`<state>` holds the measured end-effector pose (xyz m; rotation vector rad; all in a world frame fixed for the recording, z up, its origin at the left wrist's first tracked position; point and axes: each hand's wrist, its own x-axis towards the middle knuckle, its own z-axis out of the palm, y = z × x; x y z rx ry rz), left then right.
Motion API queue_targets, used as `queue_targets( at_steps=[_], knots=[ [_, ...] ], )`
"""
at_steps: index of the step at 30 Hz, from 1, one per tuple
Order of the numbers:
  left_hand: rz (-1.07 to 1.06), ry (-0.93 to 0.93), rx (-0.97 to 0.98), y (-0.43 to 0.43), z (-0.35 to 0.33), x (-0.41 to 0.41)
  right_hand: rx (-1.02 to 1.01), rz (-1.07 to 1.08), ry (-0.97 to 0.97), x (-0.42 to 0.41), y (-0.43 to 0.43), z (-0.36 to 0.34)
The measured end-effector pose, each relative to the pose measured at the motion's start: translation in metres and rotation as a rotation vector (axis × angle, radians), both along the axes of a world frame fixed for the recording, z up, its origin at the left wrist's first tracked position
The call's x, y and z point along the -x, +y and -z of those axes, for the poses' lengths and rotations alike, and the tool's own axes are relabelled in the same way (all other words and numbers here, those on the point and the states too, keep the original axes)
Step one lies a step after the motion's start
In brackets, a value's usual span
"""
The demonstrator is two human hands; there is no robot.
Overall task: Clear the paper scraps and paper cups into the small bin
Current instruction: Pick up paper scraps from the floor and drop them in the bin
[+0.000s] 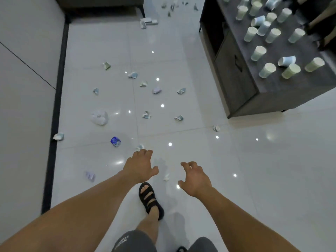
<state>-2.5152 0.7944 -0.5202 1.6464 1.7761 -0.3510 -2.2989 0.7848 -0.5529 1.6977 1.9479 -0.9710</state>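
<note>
Several crumpled paper scraps lie scattered over the glossy white floor, among them a blue one [115, 141], a larger white wad [99, 117] and a small white scrap [166, 176] between my hands. Several paper cups [267, 70] stand or lie on the dark low table [236, 82] at the upper right. My left hand [140, 166] and my right hand [195, 177] are both stretched forward over the floor, fingers spread and loosely bent, holding nothing. A scrap [140, 147] lies just beyond my left fingertips. No bin is in view.
A grey wall with a dark skirting strip [54, 115] runs along the left. A dark sofa base [101, 4] stands at the top, with more scraps [147, 21] near it. My sandalled foot [150, 199] is planted below my hands.
</note>
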Motion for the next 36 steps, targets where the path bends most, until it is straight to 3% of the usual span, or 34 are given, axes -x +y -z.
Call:
queue_targets(
  at_steps=[9, 15, 21, 25, 28, 31, 36],
  knots=[
    [0.026, -0.070, 0.131, 0.079, 0.249, -0.001, 0.068, -0.023, 0.027, 0.021, 0.060, 0.255],
    [-0.007, -0.078, 0.226, 0.066, 0.429, -0.007, 0.164, -0.121, 0.003, 0.029, 0.045, 0.451],
    [-0.064, -0.078, 0.315, 0.037, 0.535, 0.000, 0.087, -0.275, -0.033, 0.021, 0.016, 0.571],
    [-0.080, -0.071, 0.371, 0.024, 0.556, -0.006, 0.058, -0.308, 0.007, 0.028, 0.008, 0.597],
    [-0.084, -0.076, 0.374, 0.032, 0.547, -0.015, 0.129, -0.113, 0.081, 0.022, 0.017, 0.583],
    [-0.063, -0.104, 0.350, 0.060, 0.519, -0.036, 0.068, 0.093, 0.188, 0.002, 0.048, 0.539],
    [-0.112, -0.296, 0.342, 0.138, 0.447, -0.096, -0.092, 0.212, 0.376, -0.042, 0.118, 0.440]
  ],
)
